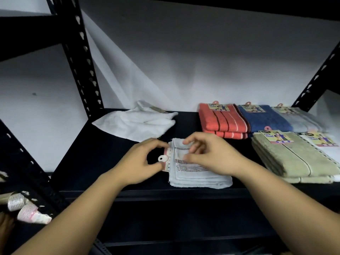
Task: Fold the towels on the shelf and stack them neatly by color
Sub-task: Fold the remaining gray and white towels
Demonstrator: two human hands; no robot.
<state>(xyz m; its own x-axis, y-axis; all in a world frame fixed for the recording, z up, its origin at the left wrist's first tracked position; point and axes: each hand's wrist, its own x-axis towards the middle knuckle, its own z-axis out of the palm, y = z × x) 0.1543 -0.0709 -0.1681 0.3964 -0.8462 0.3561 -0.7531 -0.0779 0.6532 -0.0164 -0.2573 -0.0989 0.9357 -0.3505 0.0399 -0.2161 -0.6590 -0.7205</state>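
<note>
Your right hand [206,155] hides part of the pale towel [198,173], fingers blurred. The white towel [329,150] runs off the right edge; tag print is unreadable.

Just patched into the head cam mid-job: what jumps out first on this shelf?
Front and centre, both hands work a folded pale blue towel at the shelf's front edge: the left hand pinches its paper tag, and the right hand has its fingers on the striped top fold. To the right sit neat stacks by colour, coral, blue and beige. An unfolded white towel lies crumpled behind the hands.
</note>
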